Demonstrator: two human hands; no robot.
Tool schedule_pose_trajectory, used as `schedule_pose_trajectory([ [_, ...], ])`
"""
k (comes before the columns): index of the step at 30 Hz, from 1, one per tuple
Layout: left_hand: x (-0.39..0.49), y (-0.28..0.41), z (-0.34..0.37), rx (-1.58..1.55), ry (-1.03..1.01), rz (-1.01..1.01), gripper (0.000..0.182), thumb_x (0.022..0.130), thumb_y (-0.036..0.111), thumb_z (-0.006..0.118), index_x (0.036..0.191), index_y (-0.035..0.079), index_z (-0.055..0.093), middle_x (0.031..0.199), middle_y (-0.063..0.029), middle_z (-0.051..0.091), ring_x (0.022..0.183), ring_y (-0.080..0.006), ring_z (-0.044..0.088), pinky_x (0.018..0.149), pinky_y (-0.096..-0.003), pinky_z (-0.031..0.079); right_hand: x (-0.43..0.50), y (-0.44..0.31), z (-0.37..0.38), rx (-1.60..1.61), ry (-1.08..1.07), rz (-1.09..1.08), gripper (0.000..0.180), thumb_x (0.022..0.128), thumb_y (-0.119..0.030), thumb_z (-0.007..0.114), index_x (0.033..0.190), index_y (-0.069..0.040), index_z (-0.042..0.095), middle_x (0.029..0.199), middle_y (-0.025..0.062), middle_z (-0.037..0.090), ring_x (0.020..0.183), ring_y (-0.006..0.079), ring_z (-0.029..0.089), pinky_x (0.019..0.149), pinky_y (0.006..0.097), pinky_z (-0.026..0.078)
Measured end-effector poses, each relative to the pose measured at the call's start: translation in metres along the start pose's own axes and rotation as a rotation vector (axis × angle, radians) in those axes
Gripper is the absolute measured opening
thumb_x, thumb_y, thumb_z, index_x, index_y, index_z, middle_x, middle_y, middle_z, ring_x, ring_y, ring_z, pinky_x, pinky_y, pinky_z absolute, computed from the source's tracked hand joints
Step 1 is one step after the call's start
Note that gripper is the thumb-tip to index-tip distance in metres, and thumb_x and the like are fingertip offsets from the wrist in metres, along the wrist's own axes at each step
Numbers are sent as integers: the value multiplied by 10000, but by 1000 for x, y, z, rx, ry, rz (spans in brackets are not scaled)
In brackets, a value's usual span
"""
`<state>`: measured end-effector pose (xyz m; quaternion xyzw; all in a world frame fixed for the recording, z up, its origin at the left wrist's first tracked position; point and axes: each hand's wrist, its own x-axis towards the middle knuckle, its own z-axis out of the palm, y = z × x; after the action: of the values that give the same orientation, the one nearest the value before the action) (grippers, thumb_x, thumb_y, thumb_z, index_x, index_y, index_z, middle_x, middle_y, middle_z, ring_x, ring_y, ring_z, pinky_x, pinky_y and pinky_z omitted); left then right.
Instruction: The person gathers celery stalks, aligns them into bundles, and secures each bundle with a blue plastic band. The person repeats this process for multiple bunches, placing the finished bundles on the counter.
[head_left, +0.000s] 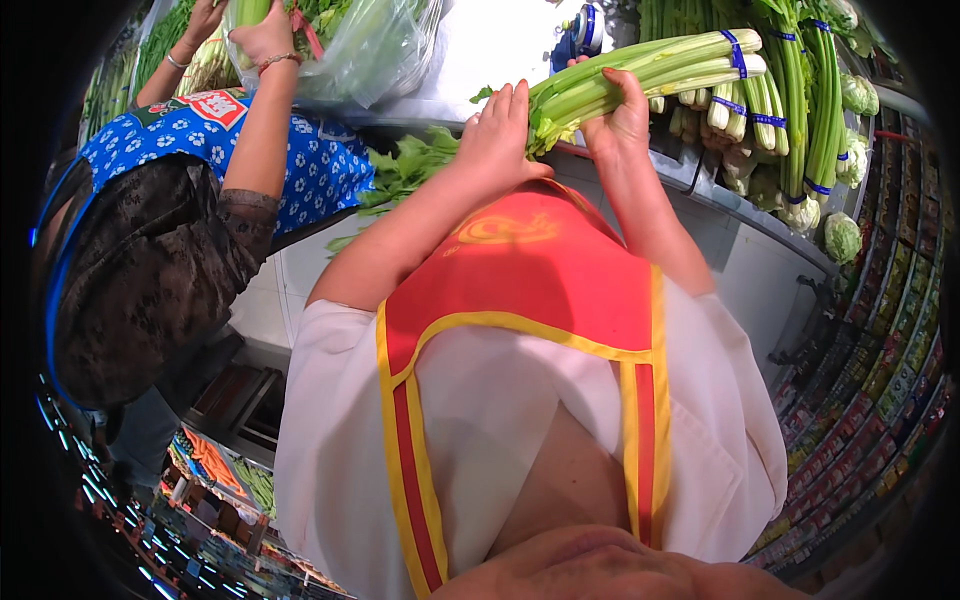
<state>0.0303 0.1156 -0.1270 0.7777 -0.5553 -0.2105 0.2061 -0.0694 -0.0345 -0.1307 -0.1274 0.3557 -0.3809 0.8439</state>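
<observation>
A celery bunch lies slantwise across both my hands, its pale root ends to the right, bound there with blue tape. My right hand holds the stalks around their middle, thumb on top. My left hand rests with fingers together against the leafy end; its grip underneath is hidden. Behind the stalks, a blue tape dispenser stands on the white worktop. Long celery leaves hang beside my left forearm.
Taped celery bunches and cabbages fill the counter at right. A co-worker in a blue patterned apron stands close at left, both hands on green stalks beside a clear plastic bag. Packed shelves line the far right.
</observation>
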Motion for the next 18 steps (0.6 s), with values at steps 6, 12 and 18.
schedule_pose_trajectory([
  [6,8,-12,35,-179,73,-54,841,687,184,848,1386,13,411,1175,-243,608,1078,-412,625,905,-475,520,-5,-8,-1,-18,5,37,314,845,-44,723,1112,22,572,1061,137,664,991,255,651,951,400,530],
  [12,14,6,0,-156,32,21,1044,641,281,899,1490,50,337,1447,-209,475,1365,-374,453,1100,-510,370,-13,-14,-8,-146,-51,-91,439,870,-33,718,1258,51,530,1202,190,653,1192,332,622,1065,465,485],
  [18,11,18,4,180,247,220,1108,617,311,912,1496,-7,318,1512,-218,408,1464,-370,332,1178,-563,234,-20,-17,-4,-38,-58,-94,375,840,4,722,1176,47,562,1117,164,661,1099,289,653,974,410,534],
])
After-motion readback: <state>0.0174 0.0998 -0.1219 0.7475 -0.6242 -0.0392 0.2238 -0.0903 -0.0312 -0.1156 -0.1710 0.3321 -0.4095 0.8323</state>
